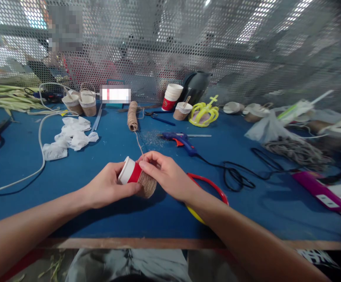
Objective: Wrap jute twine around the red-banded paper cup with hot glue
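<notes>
A paper cup [136,172], white and red near its rim, lies tilted between my hands with brown twine [147,184] wound round its lower part. My left hand [108,184] grips the cup from the left, thumb along its near side. Fingers of my right hand [161,172] pinch the twine against the cup's upper right side. From there the strand [139,143] runs away to a twine roll [132,116] lying on the table. Right of the roll rests a blue glue gun [180,141] with a glue stick in its back.
Stacked paper cups [173,96], a yellow crown-shaped piece [203,113] and twine-wrapped cups [87,102] stand along the back. White lace [70,137] lies left. A black cord [232,172] and red-yellow handles [214,186] are near my right arm. Perforated metal [147,47] closes off the back.
</notes>
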Demonstrator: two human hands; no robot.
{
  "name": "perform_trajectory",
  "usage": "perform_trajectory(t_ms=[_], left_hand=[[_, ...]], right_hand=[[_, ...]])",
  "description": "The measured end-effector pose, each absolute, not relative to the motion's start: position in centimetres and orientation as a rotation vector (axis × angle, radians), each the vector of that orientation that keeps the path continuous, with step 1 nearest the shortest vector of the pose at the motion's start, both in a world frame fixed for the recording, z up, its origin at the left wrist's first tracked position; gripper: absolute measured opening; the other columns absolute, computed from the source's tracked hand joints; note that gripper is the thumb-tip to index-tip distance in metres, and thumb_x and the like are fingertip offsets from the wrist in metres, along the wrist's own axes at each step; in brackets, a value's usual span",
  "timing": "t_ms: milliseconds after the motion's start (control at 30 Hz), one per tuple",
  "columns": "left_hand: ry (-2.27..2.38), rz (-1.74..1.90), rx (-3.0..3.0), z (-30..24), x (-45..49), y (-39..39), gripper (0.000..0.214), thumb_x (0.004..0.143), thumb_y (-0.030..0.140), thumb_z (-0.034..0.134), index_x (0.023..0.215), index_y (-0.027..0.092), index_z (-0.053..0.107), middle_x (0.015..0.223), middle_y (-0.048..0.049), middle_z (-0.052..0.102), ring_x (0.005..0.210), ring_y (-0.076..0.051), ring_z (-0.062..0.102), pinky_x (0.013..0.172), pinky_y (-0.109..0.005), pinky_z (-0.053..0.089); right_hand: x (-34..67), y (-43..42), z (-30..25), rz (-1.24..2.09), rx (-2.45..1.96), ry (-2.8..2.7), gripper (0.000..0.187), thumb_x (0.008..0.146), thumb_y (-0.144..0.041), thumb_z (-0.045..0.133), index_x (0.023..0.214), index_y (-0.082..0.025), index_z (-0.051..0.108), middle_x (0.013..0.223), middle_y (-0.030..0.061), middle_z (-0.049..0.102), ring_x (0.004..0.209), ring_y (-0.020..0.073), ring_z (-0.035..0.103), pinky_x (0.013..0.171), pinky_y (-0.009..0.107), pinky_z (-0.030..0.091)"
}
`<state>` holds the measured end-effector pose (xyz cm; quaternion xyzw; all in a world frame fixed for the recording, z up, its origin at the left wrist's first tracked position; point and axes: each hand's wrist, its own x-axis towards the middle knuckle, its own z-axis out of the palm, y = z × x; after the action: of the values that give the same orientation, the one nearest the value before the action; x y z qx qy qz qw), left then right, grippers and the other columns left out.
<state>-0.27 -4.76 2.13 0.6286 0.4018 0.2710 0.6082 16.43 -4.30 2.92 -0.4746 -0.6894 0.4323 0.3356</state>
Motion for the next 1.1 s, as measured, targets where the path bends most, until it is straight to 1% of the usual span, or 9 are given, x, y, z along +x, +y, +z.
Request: perform_trajectory(t_ms=[333,500,567,667,800,867,933,1000,1100], left_hand=[[0.956,0.661,1.409,2.1,-0.1,-4.8,0.015,0.064,0.026,0.057,0.067,0.012,0.053,0.059,0.0033,0.048,0.054,-0.008,0.041,0.054,-0.020,0.036],[0.894,0.625,1.437,1.9,-0.1,-5.2,0.015,0.067,0.026,0.056,0.070,0.011,0.056,0.060,0.0029,0.049,0.054,-0.008,0.041,0.053,-0.020,0.036],[0.836,0.595,1.498,2.0,-0.1,-5.4,0.014,0.069,0.024,0.054,0.073,0.011,0.057,0.061,0.0019,0.050,0.054,-0.009,0.041,0.053,-0.019,0.036],[0.724,0.578,1.676,2.5,-0.1,-5.9,0.010,0.070,0.016,0.051,0.075,0.011,0.058,0.065,-0.0002,0.054,0.057,-0.010,0.045,0.054,-0.020,0.038],[0.451,0.554,1.887,3.3,0.1,-6.7,0.013,0.070,0.007,0.049,0.069,0.013,0.060,0.074,-0.0043,0.063,0.073,-0.015,0.056,0.073,-0.024,0.043],[0.333,0.463,1.929,3.5,0.2,-7.2,0.017,0.069,0.006,0.048,0.071,0.015,0.062,0.079,-0.0062,0.066,0.079,-0.017,0.059,0.078,-0.024,0.043],[0.269,0.394,1.948,3.6,0.3,-7.5,0.016,0.069,0.007,0.048,0.071,0.016,0.062,0.082,-0.0083,0.067,0.079,-0.018,0.060,0.078,-0.025,0.044],[0.240,0.370,1.960,3.7,0.4,-7.8,0.011,0.069,0.012,0.051,0.064,0.017,0.058,0.075,-0.0089,0.066,0.074,-0.018,0.059,0.074,-0.027,0.045],[0.230,0.379,1.955,3.9,0.6,-8.1,0.016,0.069,0.016,0.052,0.054,0.019,0.046,0.063,-0.0061,0.061,0.065,-0.016,0.053,0.068,-0.026,0.045]], right_hand=[[16.4,-4.3,2.9,1.247,-1.269,-1.775,0.013,0.078,-0.029,0.050,0.077,-0.016,0.051,0.074,0.0001,0.054,0.067,0.0111,0.050,0.063,0.026,0.041],[16.5,-3.2,3.1,1.414,-1.300,-1.642,0.011,0.076,-0.022,0.052,0.083,-0.015,0.056,0.080,0.0016,0.058,0.073,0.0107,0.052,0.067,0.025,0.041],[16.4,-1.9,3.3,1.496,-1.302,-1.551,0.011,0.076,-0.022,0.052,0.082,-0.014,0.057,0.080,0.0026,0.058,0.071,0.0096,0.052,0.061,0.021,0.041],[16.0,0.9,3.6,1.562,-1.350,-1.436,0.012,0.079,-0.021,0.050,0.073,-0.013,0.056,0.079,0.0046,0.059,0.058,0.0063,0.049,0.046,0.017,0.037],[14.9,4.5,3.2,1.551,-1.412,-1.439,0.018,0.080,-0.013,0.046,0.063,-0.011,0.052,0.069,0.0048,0.059,0.042,0.0024,0.039,0.036,0.016,0.032],[14.4,5.0,3.1,1.544,-1.427,-1.490,0.018,0.078,-0.008,0.044,0.062,-0.012,0.052,0.059,0.0015,0.056,0.038,0.0020,0.036,0.034,0.015,0.031],[14.0,4.2,3.2,1.556,-1.426,-1.586,0.017,0.074,-0.003,0.045,0.064,-0.012,0.054,0.051,-0.0021,0.054,0.035,0.0026,0.037,0.033,0.015,0.030],[14.1,2.5,3.8,1.623,-1.407,-1.736,0.018,0.067,0.001,0.046,0.065,-0.012,0.058,0.046,-0.0038,0.054,0.033,0.0042,0.040,0.031,0.015,0.030],[14.6,-0.2,4.7,1.792,-1.283,-2.248,0.023,0.061,0.003,0.046,0.063,-0.012,0.063,0.041,-0.0056,0.053,0.031,0.0057,0.042,0.031,0.016,0.031]])
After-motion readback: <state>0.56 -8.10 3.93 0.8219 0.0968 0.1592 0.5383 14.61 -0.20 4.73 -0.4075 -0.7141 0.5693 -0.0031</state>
